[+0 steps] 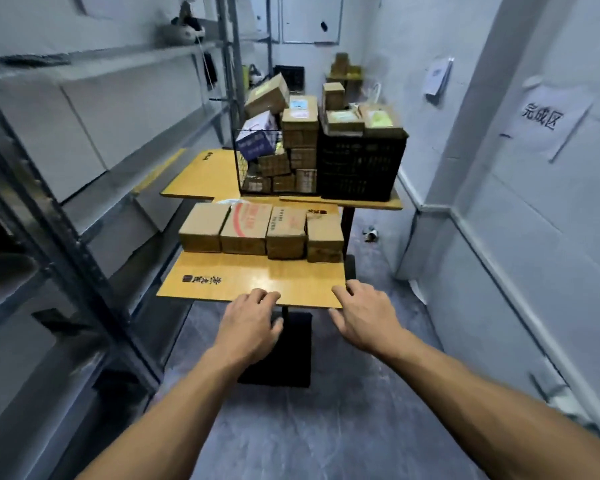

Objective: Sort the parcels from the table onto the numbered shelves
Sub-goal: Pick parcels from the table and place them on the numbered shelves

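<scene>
Several brown cardboard parcels [262, 232] stand in a row on the near wooden table [250, 280]. My left hand [252, 320] hovers at the table's front edge, fingers loosely curled, holding nothing. My right hand [364, 315] is at the table's front right corner, fingers spread and relaxed, also holding nothing. Grey metal shelves [94, 161] run along the left wall.
A second wooden table [198, 174] behind carries a wire basket [274, 164] and a black crate [361, 168], both piled with more parcels. The near table's black base [281, 355] stands on the floor. A white wall with paper signs [544, 116] closes the right side.
</scene>
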